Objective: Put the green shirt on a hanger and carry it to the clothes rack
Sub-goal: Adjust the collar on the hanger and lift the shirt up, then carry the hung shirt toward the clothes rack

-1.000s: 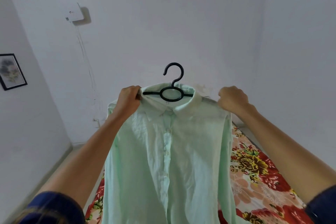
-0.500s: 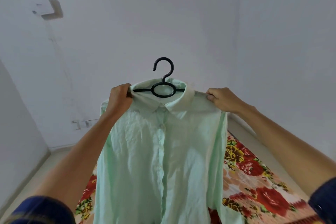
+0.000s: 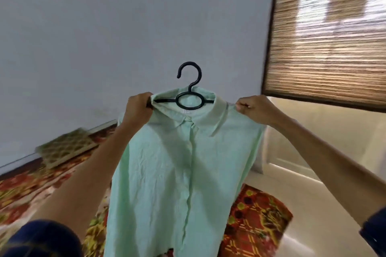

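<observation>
Shirt (image 3: 179, 173) already on black hanger (image 3: 189, 98), held up in the air over the floral bed (image 3: 257, 215). Left hand (image 3: 137, 108) grips hanger end and shoulder fabric; right hand (image 3: 255, 109) pinches the other shoulder. Hanging step looks done, carry step in hand. Rack not in view; next: walk over, hook free to catch the rail.

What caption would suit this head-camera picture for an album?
Both hands, left hand and right hand, hold up a green shirt on a black hanger beside a bamboo blind.
</observation>
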